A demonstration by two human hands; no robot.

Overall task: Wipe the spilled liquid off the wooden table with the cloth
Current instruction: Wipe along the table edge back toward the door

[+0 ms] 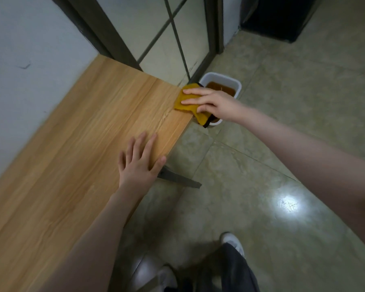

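Left hand lies flat, bracing the wooden worktop, while right hand presses yellow cloth open-fingered at its edge above a tub.

Cloth on table corner, tub beyond.
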